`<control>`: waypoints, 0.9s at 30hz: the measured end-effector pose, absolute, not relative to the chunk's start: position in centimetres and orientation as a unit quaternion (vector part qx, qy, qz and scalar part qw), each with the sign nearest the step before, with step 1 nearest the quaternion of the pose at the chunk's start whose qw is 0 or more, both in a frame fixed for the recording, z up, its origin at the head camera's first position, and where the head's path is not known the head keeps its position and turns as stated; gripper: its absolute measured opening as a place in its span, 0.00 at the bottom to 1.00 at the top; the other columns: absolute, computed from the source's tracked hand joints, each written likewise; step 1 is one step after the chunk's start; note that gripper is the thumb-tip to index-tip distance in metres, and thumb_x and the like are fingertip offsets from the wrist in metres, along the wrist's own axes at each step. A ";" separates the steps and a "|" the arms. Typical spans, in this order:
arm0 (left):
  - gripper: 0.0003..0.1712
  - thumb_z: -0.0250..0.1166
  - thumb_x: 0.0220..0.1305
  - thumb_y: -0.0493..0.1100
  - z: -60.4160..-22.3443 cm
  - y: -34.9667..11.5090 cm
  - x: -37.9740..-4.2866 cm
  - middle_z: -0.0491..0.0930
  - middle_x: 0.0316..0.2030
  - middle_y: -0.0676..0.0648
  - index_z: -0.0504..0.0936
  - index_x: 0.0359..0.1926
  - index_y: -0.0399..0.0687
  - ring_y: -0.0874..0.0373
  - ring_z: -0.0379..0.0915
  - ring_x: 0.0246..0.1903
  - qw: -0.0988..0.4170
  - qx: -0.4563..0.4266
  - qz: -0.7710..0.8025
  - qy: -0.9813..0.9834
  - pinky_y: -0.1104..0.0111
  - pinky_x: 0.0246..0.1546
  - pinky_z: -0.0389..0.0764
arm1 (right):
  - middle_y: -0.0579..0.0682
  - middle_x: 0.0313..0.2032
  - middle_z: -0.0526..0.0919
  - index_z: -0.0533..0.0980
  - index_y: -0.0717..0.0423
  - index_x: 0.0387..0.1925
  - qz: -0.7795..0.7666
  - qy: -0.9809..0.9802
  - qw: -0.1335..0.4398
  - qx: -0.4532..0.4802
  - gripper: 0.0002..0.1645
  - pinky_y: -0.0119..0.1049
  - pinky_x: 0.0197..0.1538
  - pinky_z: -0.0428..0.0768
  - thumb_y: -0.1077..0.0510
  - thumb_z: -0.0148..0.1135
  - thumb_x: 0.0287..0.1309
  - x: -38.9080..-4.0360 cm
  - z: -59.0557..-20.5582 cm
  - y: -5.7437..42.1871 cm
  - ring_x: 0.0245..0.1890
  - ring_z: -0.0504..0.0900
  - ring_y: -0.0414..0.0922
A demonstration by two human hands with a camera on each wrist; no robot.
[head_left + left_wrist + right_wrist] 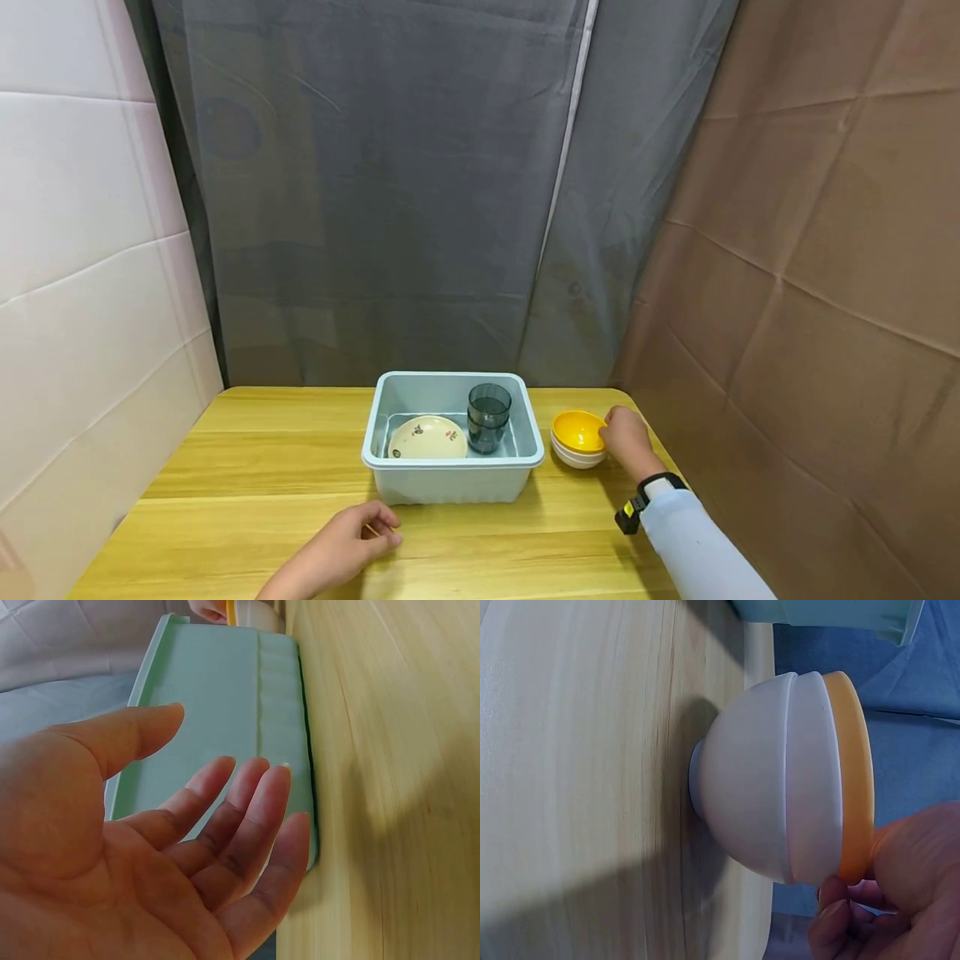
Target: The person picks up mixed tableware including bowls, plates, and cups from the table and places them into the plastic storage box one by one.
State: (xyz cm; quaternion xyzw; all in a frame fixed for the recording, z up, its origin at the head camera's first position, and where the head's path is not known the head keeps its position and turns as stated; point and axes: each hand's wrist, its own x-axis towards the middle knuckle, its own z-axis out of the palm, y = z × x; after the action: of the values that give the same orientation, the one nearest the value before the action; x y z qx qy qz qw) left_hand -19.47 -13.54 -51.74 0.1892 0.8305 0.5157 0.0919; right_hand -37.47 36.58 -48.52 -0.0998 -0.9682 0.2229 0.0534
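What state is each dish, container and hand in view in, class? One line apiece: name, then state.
Pale-blue rectangular plastic bin: upright, uncovered, part-filled.
Round cream plate with printed motifs: lying face up inside the bin.
Two dark see-through cups: stacked, mouths up, inside the bin.
White and orange-yellow round bowls: nested, mouths up, outside the bin.
Right hand: pinching the bowls at the rim.
Left hand: empty, fingers loosely curved, near the bin.

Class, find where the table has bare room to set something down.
Bare: the table left of the bin, out to the table's edge; also in front, between the left hand and right sleeve. Crowded: right of the bin, with the stacked bowls and right hand.
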 end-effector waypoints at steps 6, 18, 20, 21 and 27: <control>0.10 0.72 0.76 0.42 -52.0 -13.3 -19.5 0.85 0.40 0.51 0.85 0.50 0.39 0.58 0.78 0.40 0.088 0.193 0.519 0.828 0.68 0.41 0.79 | 0.60 0.34 0.79 0.78 0.69 0.41 0.221 -0.970 0.051 -0.090 0.06 0.42 0.38 0.82 0.69 0.68 0.69 -37.5 -48.2 36.4 0.34 0.79 0.55; 0.11 0.71 0.77 0.42 -52.3 -13.6 -19.5 0.85 0.40 0.51 0.85 0.50 0.39 0.60 0.78 0.40 0.087 0.196 0.523 0.825 0.69 0.41 0.79 | 0.62 0.37 0.81 0.79 0.72 0.45 0.211 -0.972 0.056 -0.082 0.08 0.46 0.43 0.87 0.69 0.68 0.69 -37.4 -47.9 36.3 0.37 0.81 0.56; 0.11 0.71 0.77 0.42 -52.3 -13.6 -19.5 0.85 0.40 0.51 0.85 0.50 0.39 0.60 0.78 0.40 0.087 0.196 0.524 0.824 0.69 0.41 0.79 | 0.63 0.38 0.82 0.79 0.73 0.46 0.211 -0.972 0.055 -0.085 0.09 0.47 0.44 0.88 0.69 0.68 0.69 -37.3 -47.8 36.2 0.37 0.81 0.56; 0.11 0.71 0.77 0.42 -52.3 -13.6 -19.5 0.85 0.40 0.51 0.85 0.50 0.39 0.60 0.78 0.39 0.087 0.196 0.525 0.824 0.69 0.41 0.79 | 0.63 0.38 0.82 0.79 0.73 0.46 0.212 -0.972 0.053 -0.087 0.09 0.48 0.44 0.88 0.70 0.68 0.69 -37.3 -47.8 36.2 0.37 0.81 0.56; 0.10 0.71 0.77 0.41 -52.2 -13.5 -19.4 0.85 0.39 0.51 0.85 0.50 0.38 0.59 0.78 0.39 0.092 0.196 0.529 0.820 0.69 0.41 0.79 | 0.65 0.40 0.83 0.79 0.74 0.47 0.199 -0.974 0.065 -0.090 0.10 0.51 0.47 0.88 0.71 0.66 0.67 -37.3 -47.7 36.0 0.39 0.81 0.58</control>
State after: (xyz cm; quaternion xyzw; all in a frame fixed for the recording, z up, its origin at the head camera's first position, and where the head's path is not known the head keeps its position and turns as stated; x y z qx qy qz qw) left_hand -19.39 -13.50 -52.15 0.1959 0.8203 0.5294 0.0925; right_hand -37.26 36.01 -47.70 -0.0898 -0.9737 0.1990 0.0653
